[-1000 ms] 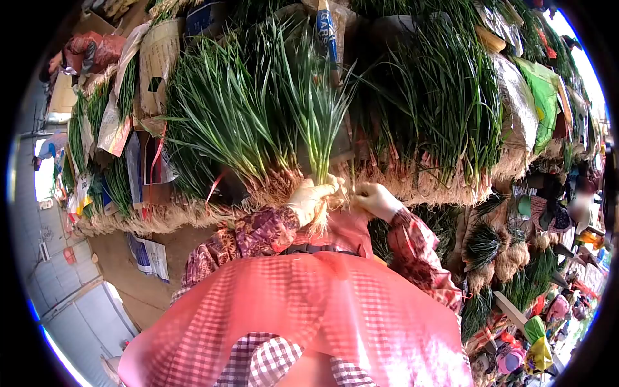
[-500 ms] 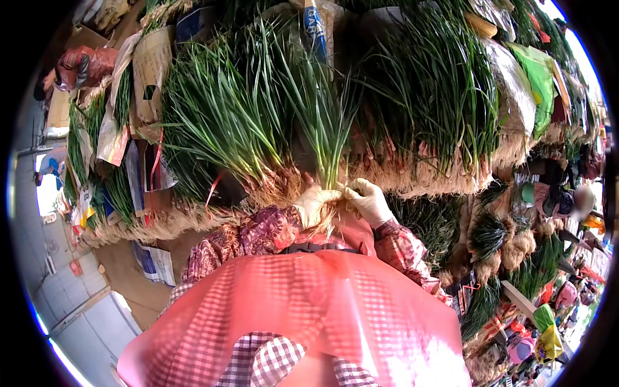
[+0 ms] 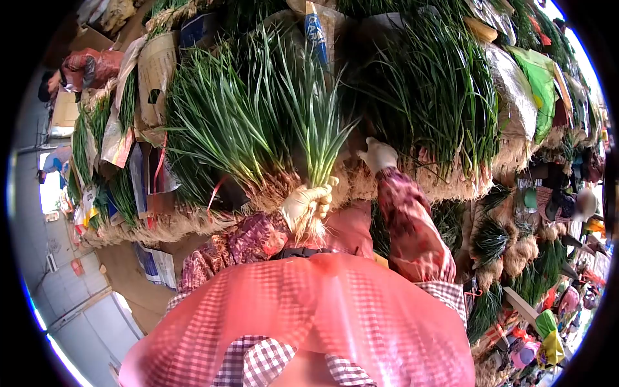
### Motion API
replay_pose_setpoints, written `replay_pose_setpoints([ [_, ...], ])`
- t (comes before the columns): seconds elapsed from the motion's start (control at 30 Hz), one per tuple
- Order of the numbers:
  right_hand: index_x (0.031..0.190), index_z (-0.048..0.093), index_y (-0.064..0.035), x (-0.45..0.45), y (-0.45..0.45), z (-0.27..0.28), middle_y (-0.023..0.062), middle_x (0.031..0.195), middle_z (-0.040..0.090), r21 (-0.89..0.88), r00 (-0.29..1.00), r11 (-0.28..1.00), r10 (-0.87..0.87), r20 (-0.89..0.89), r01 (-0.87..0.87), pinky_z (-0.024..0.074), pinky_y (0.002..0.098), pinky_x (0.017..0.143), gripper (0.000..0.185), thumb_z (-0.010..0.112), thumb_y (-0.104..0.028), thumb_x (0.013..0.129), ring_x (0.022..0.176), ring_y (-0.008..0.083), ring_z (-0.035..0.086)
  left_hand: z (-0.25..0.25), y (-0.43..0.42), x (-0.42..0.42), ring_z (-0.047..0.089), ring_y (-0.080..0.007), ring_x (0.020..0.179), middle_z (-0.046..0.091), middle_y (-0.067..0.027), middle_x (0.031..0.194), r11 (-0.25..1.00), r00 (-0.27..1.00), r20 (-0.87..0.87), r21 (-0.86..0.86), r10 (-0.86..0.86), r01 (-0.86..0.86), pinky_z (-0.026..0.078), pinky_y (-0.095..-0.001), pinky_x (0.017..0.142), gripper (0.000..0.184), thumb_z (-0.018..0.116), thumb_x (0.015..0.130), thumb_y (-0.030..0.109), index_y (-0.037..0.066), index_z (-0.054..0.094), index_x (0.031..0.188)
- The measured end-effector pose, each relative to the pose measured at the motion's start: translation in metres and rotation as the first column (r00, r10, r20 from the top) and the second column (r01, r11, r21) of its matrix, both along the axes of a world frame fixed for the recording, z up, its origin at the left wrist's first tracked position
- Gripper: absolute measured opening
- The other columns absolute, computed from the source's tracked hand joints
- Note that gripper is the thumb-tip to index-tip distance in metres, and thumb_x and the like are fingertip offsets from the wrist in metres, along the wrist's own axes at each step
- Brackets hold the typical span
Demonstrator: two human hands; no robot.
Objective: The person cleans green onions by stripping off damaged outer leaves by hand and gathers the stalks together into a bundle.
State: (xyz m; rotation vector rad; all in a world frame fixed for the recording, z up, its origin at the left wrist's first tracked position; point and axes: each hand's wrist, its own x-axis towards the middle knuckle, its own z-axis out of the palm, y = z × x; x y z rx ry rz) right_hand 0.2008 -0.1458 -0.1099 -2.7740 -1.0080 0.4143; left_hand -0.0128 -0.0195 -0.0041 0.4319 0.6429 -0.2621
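My left hand (image 3: 305,205), in a pale glove, is closed around the lower stalks of a bunch of green onions (image 3: 320,151). The leaves point up and away from me, and the pale roots hang below the fist. My right hand (image 3: 379,156), also gloved, is at the left edge of a large pile of green onions (image 3: 445,109). Its visible fingertips are apart near the roots, and I see nothing held in them. Left of the held bunch lies a heap of green onions (image 3: 225,122) with reddish bases and tangled roots.
A red apron (image 3: 290,303) covers my front. Sacking (image 3: 157,71) and a green bag (image 3: 536,87) lie over neighbouring onion piles. At the far left a person (image 3: 90,68) bends over. More bundled onions (image 3: 488,235) and several people's things are at the right.
My right hand has left the held bunch and moved right and away from me to the pile. My left hand has shifted slightly left, still gripping the green onions.
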Motion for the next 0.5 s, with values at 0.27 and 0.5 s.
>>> replay_pose_setpoints([
  [0.27, 0.107, 0.061, 0.0026, -0.050, -0.003, 0.113, 0.0064, 0.079, 0.066, 0.117, 0.384, 0.889, -0.070, -0.921, 0.442, 0.0509, 0.0241, 0.056, 0.034, 0.067, -0.023, 0.086, 0.063, 0.0102, 0.060, -0.021, -0.011, 0.015, 0.059, -0.0106, 0.059, 0.064, -0.0026, 0.079, 0.981, 0.991, -0.108, 0.185, 0.079, -0.058, 0.049, -0.0236, 0.047, 0.016, 0.062, 0.087, 0.003, 0.006, 0.060, 0.103],
  [0.5, 0.105, 0.061, 0.0017, -0.064, 0.000, 0.083, 0.0077, 0.084, 0.065, 0.157, 0.146, 0.753, 0.082, -0.986, 0.638, 0.0502, 0.0232, 0.054, 0.028, 0.064, -0.021, 0.089, 0.067, 0.0100, 0.061, -0.006, -0.017, 0.019, 0.066, -0.0162, 0.072, 0.063, -0.0048, 0.081, 0.975, 0.986, -0.143, 0.219, 0.081, -0.048, 0.050, -0.0228, 0.054, 0.011, 0.061, 0.084, 0.000, 0.008, 0.059, 0.092],
])
